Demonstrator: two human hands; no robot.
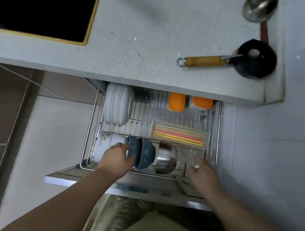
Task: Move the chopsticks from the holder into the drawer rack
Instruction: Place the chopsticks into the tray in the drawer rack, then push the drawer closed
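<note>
Several coloured chopsticks lie side by side in a clear box on the wire drawer rack, right of centre. My left hand rests on the blue bowls at the rack's front, fingers curled against the nearest one. My right hand hovers over the front right of the rack with fingers spread and nothing in it. A black holder sits on the counter at the right with a wooden-handled utensil sticking out.
White plates stand at the rack's back left. Two orange-lidded containers sit at the back. A steel bowl and a white patterned bowl flank the blue ones. A stove and a ladle are on the counter.
</note>
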